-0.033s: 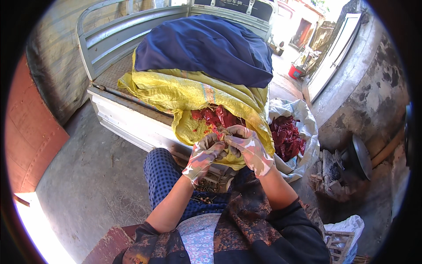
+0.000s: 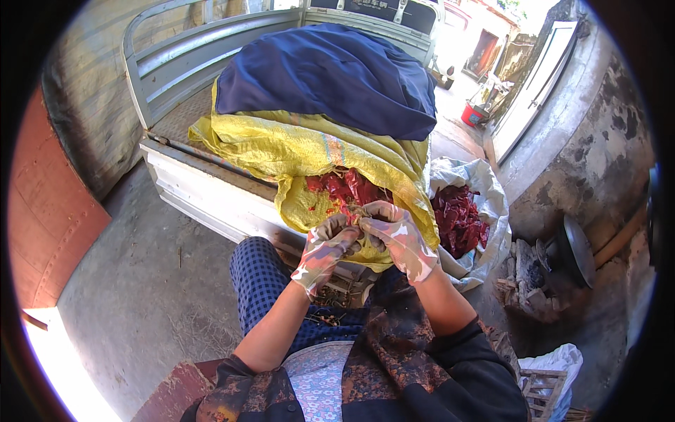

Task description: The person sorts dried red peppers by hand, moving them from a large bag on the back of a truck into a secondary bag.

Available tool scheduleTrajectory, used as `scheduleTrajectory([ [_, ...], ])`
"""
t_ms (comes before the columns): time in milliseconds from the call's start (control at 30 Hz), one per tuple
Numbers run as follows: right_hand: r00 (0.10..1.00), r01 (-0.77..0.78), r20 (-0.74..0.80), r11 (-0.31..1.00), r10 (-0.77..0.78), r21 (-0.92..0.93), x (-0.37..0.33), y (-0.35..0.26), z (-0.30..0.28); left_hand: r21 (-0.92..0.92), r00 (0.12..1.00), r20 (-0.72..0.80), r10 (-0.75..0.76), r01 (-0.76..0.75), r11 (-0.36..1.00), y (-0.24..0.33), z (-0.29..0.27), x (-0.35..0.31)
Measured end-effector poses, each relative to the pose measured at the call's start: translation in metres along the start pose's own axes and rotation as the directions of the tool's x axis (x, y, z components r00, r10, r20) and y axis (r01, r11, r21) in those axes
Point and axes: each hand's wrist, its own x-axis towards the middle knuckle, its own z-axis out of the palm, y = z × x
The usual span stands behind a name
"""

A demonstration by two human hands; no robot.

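Two hands in my feed, both in camouflage-print gloves, close together just over the mouth of the yellow sack (image 2: 260, 144). Left hand (image 2: 327, 246): fingers bent, thumb in against them. Right hand (image 2: 399, 238): thumb and fingertips drawn together beside the left's, small brownish bit (image 2: 358, 212) at the tips. I can't tell what it is or whether either hand actually grips it. Red peppers (image 2: 355, 186), wrinkled and dry-looking, lie in the sack mouth just beyond the fingertips; a second pile (image 2: 460, 224) is in the white sack (image 2: 497, 193) on my right. Writing: pale characters on the dark panel (image 2: 383, 9) at the far end of the truck bed (image 2: 204, 193), small, top edge of view. Dark blue cloth (image 2: 323, 81) lies over the yellow sack. Versus the earlier frame: practically no change, hands and sacks in the same places.
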Motion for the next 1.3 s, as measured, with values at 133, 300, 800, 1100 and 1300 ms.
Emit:
scheduleTrajectory([
  [133,0.999,-0.033,0.028,0.996,0.036,-0.080,-0.002,-0.004,-0.004,0.058,1.000,-0.019,0.005,-0.004,0.998,0.004,0.002,-0.003],
  [300,0.996,0.067,0.063,0.996,-0.063,-0.062,0.001,0.002,-0.005,0.198,0.997,-0.042,-0.066,0.073,0.978,0.011,0.010,-0.007],
  [800,0.986,0.027,0.166,0.998,-0.035,0.051,-0.004,0.019,-0.010,0.063,0.996,0.043,0.080,-0.082,0.995,-0.018,-0.011,-0.010],
  [1100,0.988,0.026,0.154,1.000,-0.024,-0.016,-0.009,0.024,0.000,0.012,0.991,-0.111,0.081,-0.080,0.997,-0.015,-0.001,-0.014],
  [1300,0.992,0.046,0.085,0.894,-0.094,0.445,-0.010,0.049,0.007,-0.567,0.997,-0.069,-0.025,-0.018,0.824,-0.021,0.002,-0.015],
])
